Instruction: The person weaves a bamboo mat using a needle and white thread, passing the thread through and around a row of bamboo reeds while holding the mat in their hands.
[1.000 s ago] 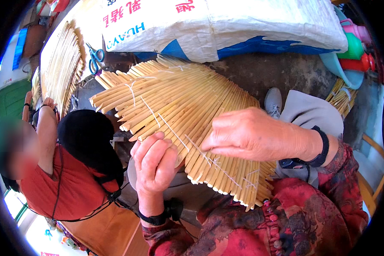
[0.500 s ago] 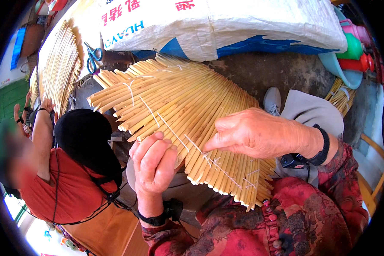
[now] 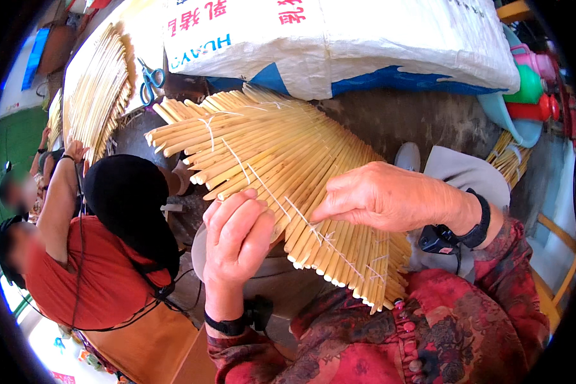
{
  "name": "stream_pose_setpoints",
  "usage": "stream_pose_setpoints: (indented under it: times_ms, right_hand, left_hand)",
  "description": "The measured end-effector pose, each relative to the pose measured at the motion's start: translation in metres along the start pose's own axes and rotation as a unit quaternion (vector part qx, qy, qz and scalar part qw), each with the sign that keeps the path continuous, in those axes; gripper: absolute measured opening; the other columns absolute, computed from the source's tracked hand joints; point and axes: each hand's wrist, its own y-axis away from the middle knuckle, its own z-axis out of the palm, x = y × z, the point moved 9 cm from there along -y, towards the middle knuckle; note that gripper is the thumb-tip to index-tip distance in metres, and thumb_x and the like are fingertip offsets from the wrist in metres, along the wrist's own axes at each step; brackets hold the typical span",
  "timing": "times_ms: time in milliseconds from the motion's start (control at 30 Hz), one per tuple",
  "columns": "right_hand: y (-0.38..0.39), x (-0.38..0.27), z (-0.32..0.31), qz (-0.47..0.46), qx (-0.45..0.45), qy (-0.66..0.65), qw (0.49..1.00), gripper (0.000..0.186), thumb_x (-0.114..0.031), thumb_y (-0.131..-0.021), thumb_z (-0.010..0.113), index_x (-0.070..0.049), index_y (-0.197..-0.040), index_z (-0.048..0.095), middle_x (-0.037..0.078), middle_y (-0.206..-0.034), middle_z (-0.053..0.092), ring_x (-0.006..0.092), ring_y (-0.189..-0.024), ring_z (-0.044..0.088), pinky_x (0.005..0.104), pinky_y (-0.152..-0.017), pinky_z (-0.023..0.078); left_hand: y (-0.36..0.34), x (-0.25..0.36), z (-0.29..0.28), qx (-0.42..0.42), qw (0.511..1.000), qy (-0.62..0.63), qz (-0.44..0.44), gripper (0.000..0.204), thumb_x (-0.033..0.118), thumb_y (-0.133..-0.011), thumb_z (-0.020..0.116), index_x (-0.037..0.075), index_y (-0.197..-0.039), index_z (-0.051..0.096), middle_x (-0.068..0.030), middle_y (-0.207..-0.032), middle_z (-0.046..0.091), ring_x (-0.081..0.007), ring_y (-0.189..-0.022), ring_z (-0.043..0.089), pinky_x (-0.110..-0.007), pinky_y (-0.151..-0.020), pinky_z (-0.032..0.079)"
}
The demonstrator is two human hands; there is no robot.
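Note:
A fan-shaped mat of pale reed sticks point(image 3: 304, 147), laced with white threads, lies across my lap. My left hand point(image 3: 237, 240) grips its near left edge, fingers curled over the stick ends. My right hand point(image 3: 381, 198) rests low on the middle of the mat, fingers bent and index fingertip at a white thread stitch; whatever its fingertips may hold is too small to make out.
A white woven sack point(image 3: 403, 45) spans the back, beside scissors point(image 3: 152, 83) and another reed piece point(image 3: 96, 89). At right stand a blue basin point(image 3: 525, 128) with bottles, a reed bundle point(image 3: 505, 160) and a chair point(image 3: 566, 249). Co-workers point(image 3: 96, 269) sit at left.
The view has shifted slightly, so mat and sack sit a little farther right. My hands keep nearly the same grip and place on the mat. Another co-worker's head shows more at far left.

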Motion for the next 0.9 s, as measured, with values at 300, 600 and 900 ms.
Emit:
stream_pose_setpoints:
  times_ms: [300,600,900]
  right_hand:
    - [-0.017,-0.019,-0.021,-0.005,-0.038,0.242,0.970,0.012,-0.010,-0.084,0.055,-0.003,-0.092,0.062,0.014,-0.078,0.057,0.0341,-0.076,0.058,0.0405,-0.067,0.047]
    - [-0.014,-0.017,-0.044,0.049,-0.044,0.331,0.941,0.014,-0.005,-0.082,0.060,-0.003,-0.096,0.062,0.012,-0.076,0.055,0.0299,-0.073,0.058,0.0372,-0.065,0.047]
    - [-0.006,-0.009,-0.062,0.085,-0.022,0.318,0.944,0.016,-0.006,-0.082,0.064,-0.002,-0.098,0.063,0.010,-0.075,0.054,0.0240,-0.069,0.054,0.0330,-0.062,0.044]
  left_hand:
    - [-0.033,-0.008,0.007,0.006,0.992,0.055,0.110,0.030,0.011,-0.066,0.065,0.004,-0.093,0.058,-0.0088,-0.101,0.056,-0.0253,-0.099,0.056,-0.038,-0.084,0.046]
    - [-0.060,-0.015,0.028,0.063,0.977,0.095,0.179,0.033,0.015,-0.062,0.070,0.006,-0.088,0.053,-0.0069,-0.094,0.052,-0.0241,-0.093,0.054,-0.037,-0.082,0.046]
    - [-0.069,-0.016,0.026,0.059,0.964,0.148,0.211,0.018,0.012,-0.072,0.059,0.006,-0.089,0.053,-0.0070,-0.094,0.052,-0.0243,-0.093,0.054,-0.034,-0.084,0.046]
